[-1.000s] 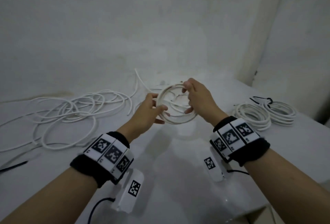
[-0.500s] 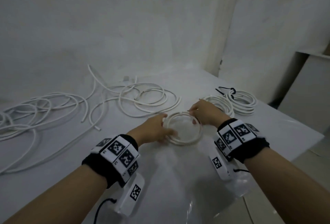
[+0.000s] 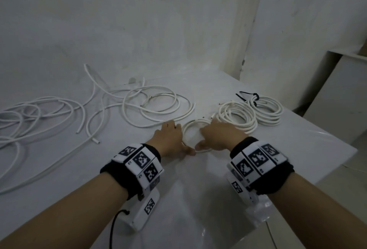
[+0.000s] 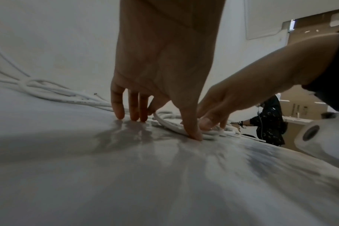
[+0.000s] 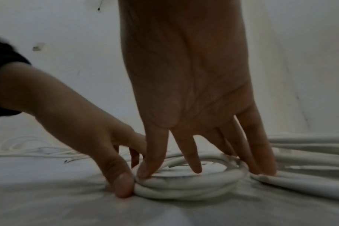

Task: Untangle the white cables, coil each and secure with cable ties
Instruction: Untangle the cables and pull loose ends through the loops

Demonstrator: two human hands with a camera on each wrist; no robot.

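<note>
Your left hand (image 3: 170, 137) and right hand (image 3: 216, 136) press the small coil (image 5: 188, 183) flat on the tabletop (image 3: 198, 199), fingers straight; only the right wrist view shows its stacked turns, apparently three.

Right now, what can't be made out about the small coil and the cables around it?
- Small coil: head view, right hand and left hand hide its sides; any tie unseen.
- Loose cables: cut off at the head view's left edge.
- Neighbouring coil: right wrist view, dark and blurred.

The desk (image 3: 198, 199) looks smooth and glossy — sheeted in clear plastic; the cables (image 3: 158, 107) show smooth matt white plastic; wristbands (image 3: 264, 177) — black cloth.
</note>
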